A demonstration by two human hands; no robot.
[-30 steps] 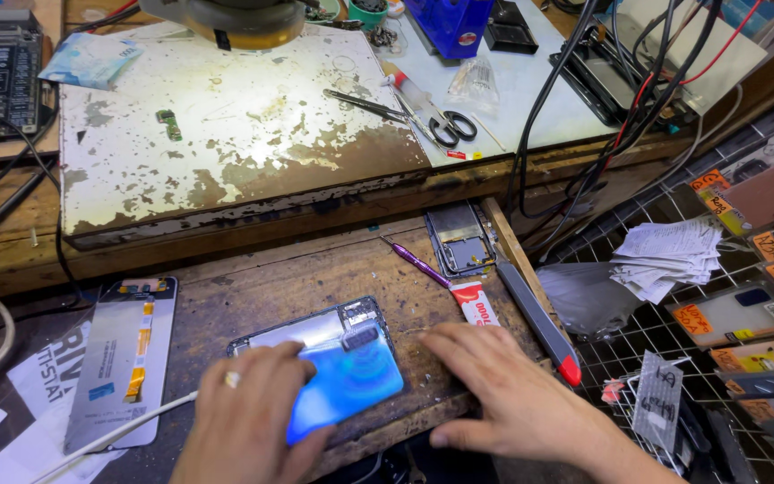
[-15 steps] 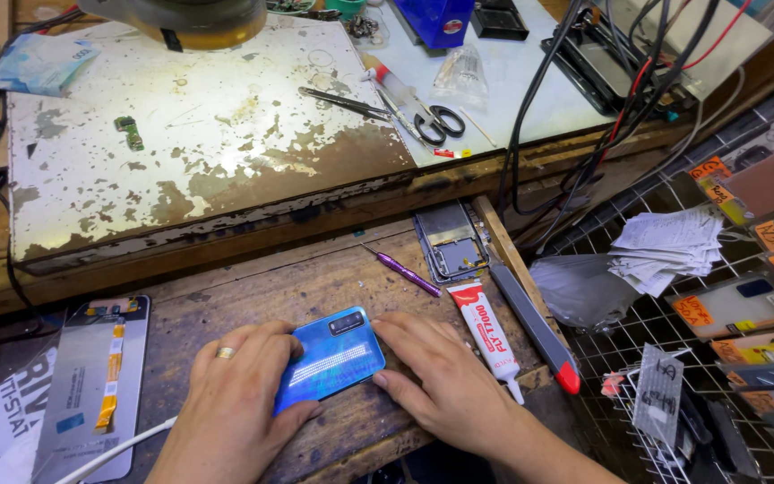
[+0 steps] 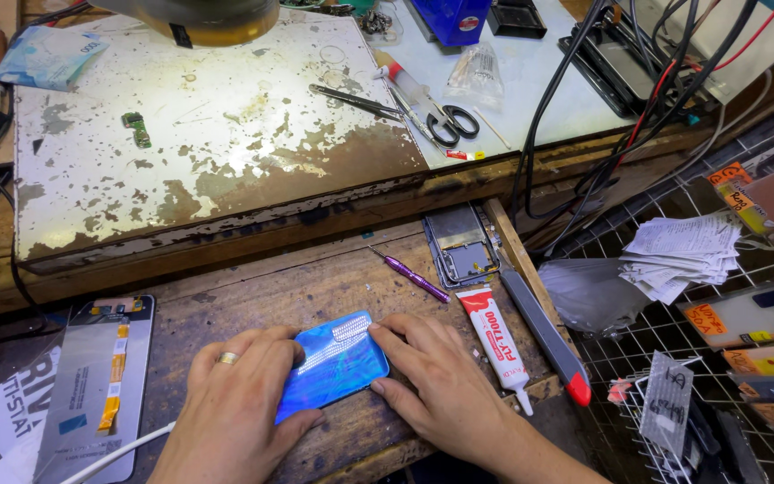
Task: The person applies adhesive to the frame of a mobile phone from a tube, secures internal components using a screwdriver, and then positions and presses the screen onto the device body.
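At 6 o'clock on the wooden bench (image 3: 253, 296), left hand (image 3: 230, 403) and right hand (image 3: 441, 385) press spread fingers flat on blue phone back (image 3: 338, 363), glue tube (image 3: 494, 345) at 3 o'clock

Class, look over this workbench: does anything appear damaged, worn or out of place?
Yes: the white work board above the hands is badly worn, its coating flaked off in brown patches along the front edge. A small green circuit piece lies loose on it.
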